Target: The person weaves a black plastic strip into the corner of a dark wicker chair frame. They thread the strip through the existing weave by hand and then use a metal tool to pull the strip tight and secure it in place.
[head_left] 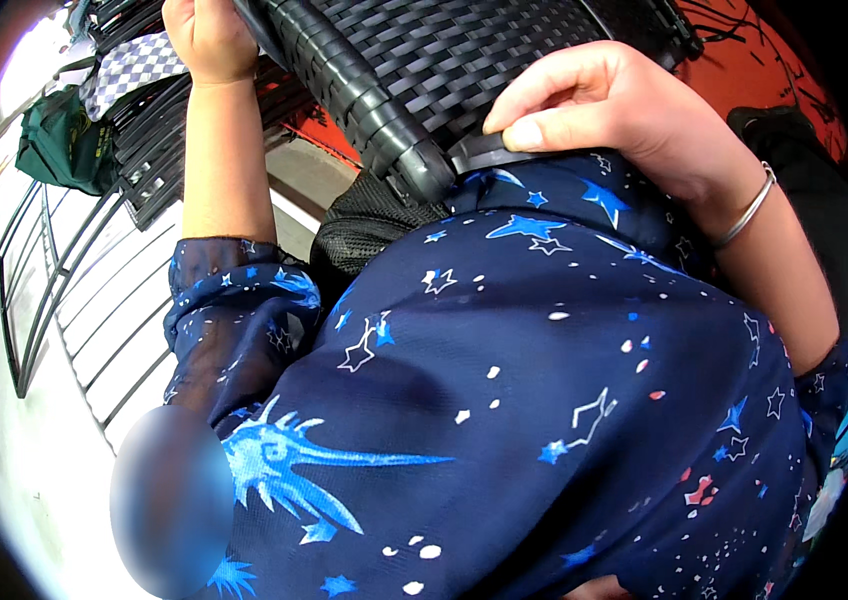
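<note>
A black woven rattan panel (444,60) leans over my lap, its frame bar (364,100) wrapped in black plastic strip. Between thumb and forefinger, my right hand (614,110) pinches a flat black strip (492,152) close to the bar's lower end. My left hand (209,40) is raised at the upper left, fingers curled closed beside the bar. A dark band (259,25) runs right next to it, but what those fingers hold is hidden. The panel's far part is cut off by the top edge.
Black metal frames (159,140) are stacked at the left, with a dark green bag (64,140) and a checkered cloth (134,72) on them. A thin black frame (19,300) stands on the pale floor. Loose black strips lie on the red surface (754,60) at the upper right.
</note>
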Demonstrator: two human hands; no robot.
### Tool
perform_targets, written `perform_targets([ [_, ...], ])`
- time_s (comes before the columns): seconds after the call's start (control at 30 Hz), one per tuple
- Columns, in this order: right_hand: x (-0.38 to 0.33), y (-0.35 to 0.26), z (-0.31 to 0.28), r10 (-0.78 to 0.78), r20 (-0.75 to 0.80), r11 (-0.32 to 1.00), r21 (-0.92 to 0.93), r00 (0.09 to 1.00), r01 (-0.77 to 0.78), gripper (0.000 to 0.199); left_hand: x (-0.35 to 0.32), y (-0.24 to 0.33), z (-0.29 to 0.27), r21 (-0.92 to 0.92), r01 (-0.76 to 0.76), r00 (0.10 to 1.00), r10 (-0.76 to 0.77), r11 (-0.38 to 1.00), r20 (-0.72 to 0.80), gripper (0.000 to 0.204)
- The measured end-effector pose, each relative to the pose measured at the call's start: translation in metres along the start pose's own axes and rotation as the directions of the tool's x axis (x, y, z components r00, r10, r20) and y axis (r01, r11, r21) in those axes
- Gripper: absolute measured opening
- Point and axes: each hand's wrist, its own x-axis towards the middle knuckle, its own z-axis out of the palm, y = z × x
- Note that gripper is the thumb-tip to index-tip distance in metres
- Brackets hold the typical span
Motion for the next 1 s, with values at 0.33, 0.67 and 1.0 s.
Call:
perform_targets([
  [0.33, 0.003, 0.005, 0.006, -0.024, 0.053, 1.000, 0.019, 0.998, 0.023, 0.013, -0.010, 0.034, -0.017, 0.453, 0.045, 0.988, 0.028, 0.890, -0.153, 0.048],
  [0.67, 0.026, 0.026, -0.003, -0.093, 0.096, 0.989, 0.120, 0.991, 0.081, 0.018, -0.038, 0.172, -0.037, 0.180, 0.138, 0.941, -0.185, 0.974, 0.282, 0.040],
  [1.0, 0.035, 0.018, -0.001, -0.078, 0.085, 0.991, 0.118, 0.993, 0.068, 0.012, -0.042, 0.185, 0.000, 0.415, 0.130, 0.809, -0.339, 0.900, 0.480, 0.030],
])
